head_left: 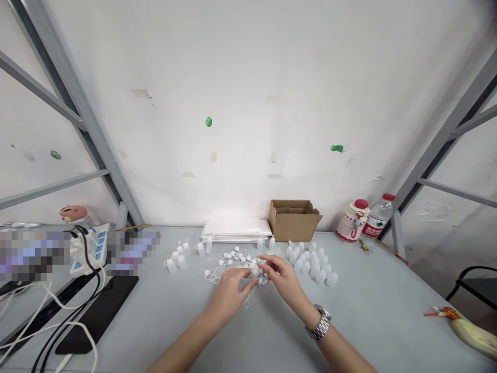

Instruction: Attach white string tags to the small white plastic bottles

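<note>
Above the middle of the table my left hand (230, 291) and my right hand (286, 284) meet, fingers closed around a small white bottle (254, 270) with a cap piece. Fingertips hide much of it. A thin white loop (247, 302) hangs below my left fingers. Behind the hands lies a loose pile of white caps with cord loops (234, 254). Several capless frosted bottles (315, 269) stand grouped to the right. On the left is a smaller group of bottles with caps and loops (177, 258); a few more bottles (208, 243) stand near the back.
A stack of white flat packs (233, 228) and an open cardboard box (294, 224) stand against the wall. A decorated jar (352, 221) and a water bottle (378, 216) are at back right. Cables, a power strip (100, 248) and a black flat object (99, 313) occupy the left.
</note>
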`<state>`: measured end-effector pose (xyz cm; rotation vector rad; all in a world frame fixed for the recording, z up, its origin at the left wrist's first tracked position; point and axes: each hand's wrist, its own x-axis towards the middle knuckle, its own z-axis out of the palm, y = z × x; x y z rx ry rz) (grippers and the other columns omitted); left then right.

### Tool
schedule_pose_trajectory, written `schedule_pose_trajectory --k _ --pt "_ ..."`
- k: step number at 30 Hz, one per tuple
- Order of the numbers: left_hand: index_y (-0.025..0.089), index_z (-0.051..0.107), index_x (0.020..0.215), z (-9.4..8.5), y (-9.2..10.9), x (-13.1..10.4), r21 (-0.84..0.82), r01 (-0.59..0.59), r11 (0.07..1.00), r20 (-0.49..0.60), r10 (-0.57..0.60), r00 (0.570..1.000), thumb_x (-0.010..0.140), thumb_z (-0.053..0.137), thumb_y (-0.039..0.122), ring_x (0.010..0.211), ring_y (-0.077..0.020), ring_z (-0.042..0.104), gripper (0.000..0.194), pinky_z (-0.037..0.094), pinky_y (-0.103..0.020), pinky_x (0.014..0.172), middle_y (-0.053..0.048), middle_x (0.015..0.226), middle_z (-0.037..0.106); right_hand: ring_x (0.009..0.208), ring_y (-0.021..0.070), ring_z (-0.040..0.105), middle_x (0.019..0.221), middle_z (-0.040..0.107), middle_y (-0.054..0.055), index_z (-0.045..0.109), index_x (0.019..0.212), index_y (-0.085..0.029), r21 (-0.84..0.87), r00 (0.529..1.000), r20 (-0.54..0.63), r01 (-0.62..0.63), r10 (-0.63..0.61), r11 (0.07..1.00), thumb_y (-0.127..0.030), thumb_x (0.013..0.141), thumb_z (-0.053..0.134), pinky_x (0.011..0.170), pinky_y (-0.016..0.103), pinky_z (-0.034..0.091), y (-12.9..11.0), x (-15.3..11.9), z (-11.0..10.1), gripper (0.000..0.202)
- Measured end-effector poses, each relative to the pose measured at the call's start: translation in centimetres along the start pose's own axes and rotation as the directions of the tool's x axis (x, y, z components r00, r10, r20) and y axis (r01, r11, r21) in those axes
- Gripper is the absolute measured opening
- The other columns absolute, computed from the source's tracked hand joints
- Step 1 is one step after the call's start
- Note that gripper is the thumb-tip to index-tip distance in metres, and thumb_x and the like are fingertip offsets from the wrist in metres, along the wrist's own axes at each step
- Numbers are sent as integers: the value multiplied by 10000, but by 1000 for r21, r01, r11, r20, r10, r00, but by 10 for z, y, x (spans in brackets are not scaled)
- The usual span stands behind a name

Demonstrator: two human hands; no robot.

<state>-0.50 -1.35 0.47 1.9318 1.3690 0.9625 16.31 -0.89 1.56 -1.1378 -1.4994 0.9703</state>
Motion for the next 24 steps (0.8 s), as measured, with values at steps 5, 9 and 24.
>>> schedule_pose_trajectory --k 5,9,24 --pt "256 693 860 6 6 -10 51 -28 998 -2 29 1000 729 600 379 864 -266 618 202 444 -377 801 -51 880 712 598 150 533 706 608 25 631 732 -192 -42 1000 12 23 -23 999 -477 768 577 564 275 449 -7 -7 -1 293" --pt "252 579 1146 7 1 -30 216 -98 971 -51 111 992 767 569 331 1071 -252 560 387 438 -397 908 -61 1160 631 605 166 568 691 638 42 618 749 -180 -256 990 -116 46 -78 965 -503 803 500 600 285 461 -8 11 -25 348" --pt "265 527 1203 16 -73 -100 633 -344 694 -261 609 749 749 483 64 875 -194 674 499 529 -276 761 -36 901 730 798 206 600 777 709 63 664 642 -194 -825 981 -194 -162 -3 542 -220 851 447 696 291 289 28 91 -63 302"
